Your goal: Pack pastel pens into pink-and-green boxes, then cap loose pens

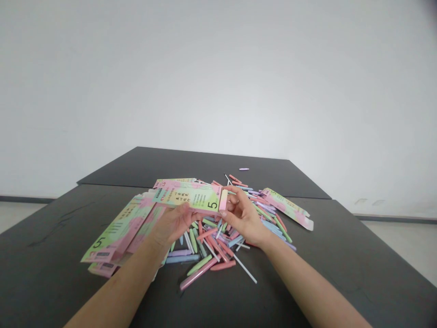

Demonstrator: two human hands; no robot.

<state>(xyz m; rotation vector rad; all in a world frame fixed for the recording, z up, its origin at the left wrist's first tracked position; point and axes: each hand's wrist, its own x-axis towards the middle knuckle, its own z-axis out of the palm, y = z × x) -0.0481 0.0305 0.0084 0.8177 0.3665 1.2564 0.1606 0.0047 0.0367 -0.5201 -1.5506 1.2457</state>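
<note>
A pink and green cardboard pen box (189, 196), printed with a large 5, is held up above the pile of pens. My left hand (175, 221) grips its lower edge near the middle, thumb on the front face. At the box's right end, my right hand (244, 214) pinches the end flap with thumb and fingers. Beneath both hands lies a loose heap of pastel pens (205, 234) in pink, green, purple and blue, with thin white refills among them. Whether anything is inside the held box cannot be seen.
Several similar boxes (116, 228) are stacked at the left, partly behind my left forearm. Another box (288, 208) with its end flap out lies right of the pens. A lone purple pen cap (244, 169) is far back on the black table (341, 264). A white wall stands behind.
</note>
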